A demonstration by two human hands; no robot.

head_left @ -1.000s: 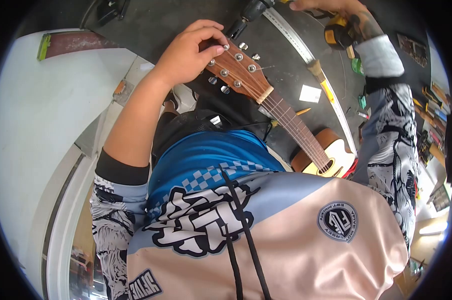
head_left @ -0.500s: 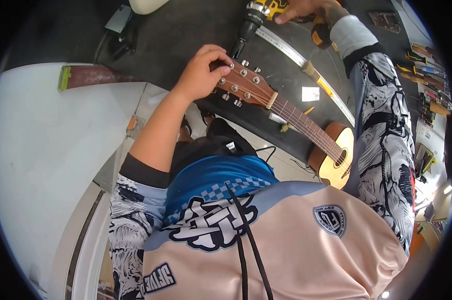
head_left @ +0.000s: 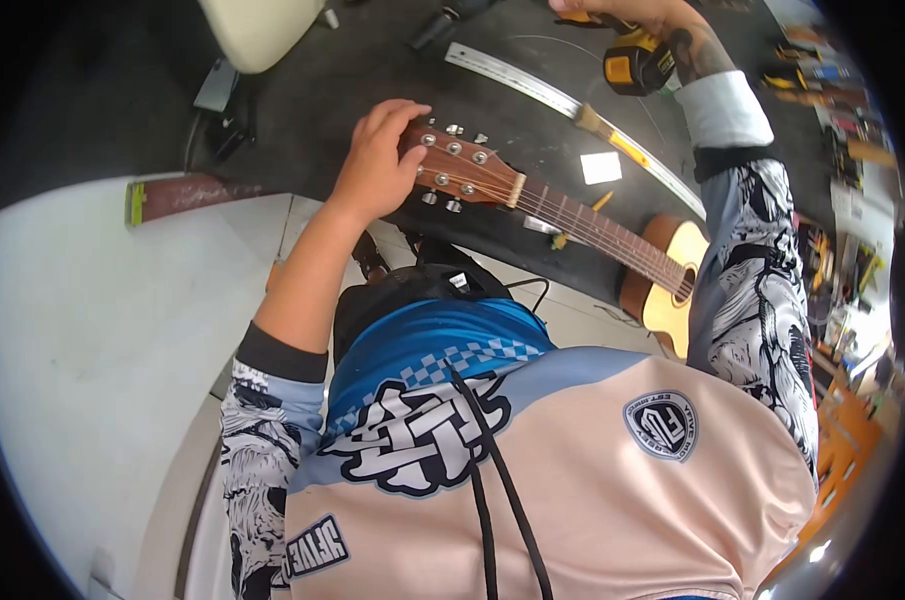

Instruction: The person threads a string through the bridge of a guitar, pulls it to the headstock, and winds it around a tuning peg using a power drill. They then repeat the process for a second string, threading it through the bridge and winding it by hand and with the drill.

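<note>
An acoustic guitar (head_left: 592, 235) stretches from its wooden headstock at centre to its pale body at right. Around the end of the headstock (head_left: 487, 178) rests my left hand (head_left: 377, 160), fingers over the far edge and thumb on the near side. Metal tuning pegs show beside it. At the top edge, my right hand (head_left: 637, 10) is wrapped round a yellow and black cordless drill (head_left: 637, 65). The frame cuts off part of that hand and the drill's body. The drill's dark front end points left, apart from the headstock.
A long metal ruler (head_left: 512, 75) lies on the dark table (head_left: 322, 100) beyond the guitar, near a yellow-handled tool (head_left: 612, 135) and a white paper (head_left: 601, 168). A cream-coloured object (head_left: 267, 30) stands at upper left. Tools (head_left: 822, 90) line the right side.
My right hand and the drill have moved up in view, and the drill's tip has left the headstock. My left hand's fingers have gone from pinching at a peg to spanning the headstock's end.
</note>
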